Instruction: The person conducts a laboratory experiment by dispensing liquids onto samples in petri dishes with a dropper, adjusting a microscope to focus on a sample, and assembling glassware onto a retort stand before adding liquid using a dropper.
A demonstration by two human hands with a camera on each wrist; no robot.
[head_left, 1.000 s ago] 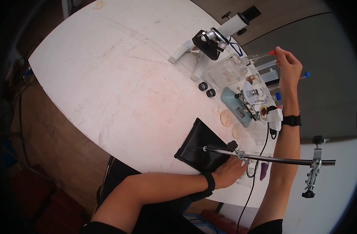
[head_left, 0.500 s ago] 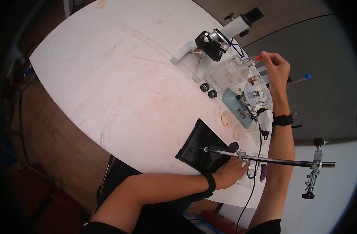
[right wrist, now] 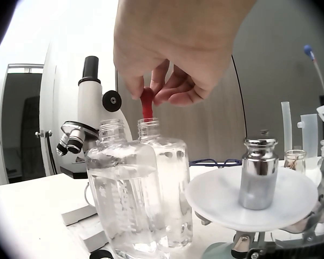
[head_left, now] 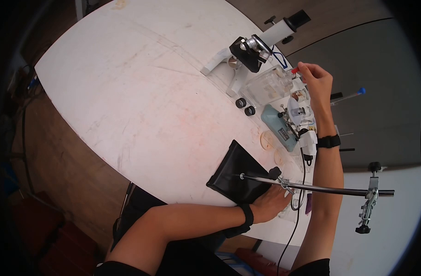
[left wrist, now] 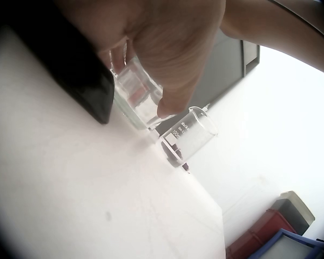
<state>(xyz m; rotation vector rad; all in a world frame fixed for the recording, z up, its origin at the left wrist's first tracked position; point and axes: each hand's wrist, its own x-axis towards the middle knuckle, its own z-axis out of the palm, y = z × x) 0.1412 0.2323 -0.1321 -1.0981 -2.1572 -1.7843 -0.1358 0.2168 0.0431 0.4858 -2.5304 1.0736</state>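
Observation:
My right hand pinches the red rubber bulb of a dropper between thumb and fingers. The bulb sits right over the neck of the rear clear bottle, which holds clear liquid, and the dropper's glass tube is hidden by the neck. A second clear bottle with liquid stands in front of it. Low by the stand base, my left hand grips a clear glass vessel, thumb and fingers around its sides. Beside that vessel is a glass beaker with printed markings.
A microscope stands beyond the bottles. Nearer is a teal balance with a metal weight on its white pan. A retort stand's rod rises from its black base across my forearms. Two black caps lie nearby.
My right hand has moved left and slightly down with the dropper, whose glass tube has gone from view at the bottle's neck. The left hand has stayed where it was.

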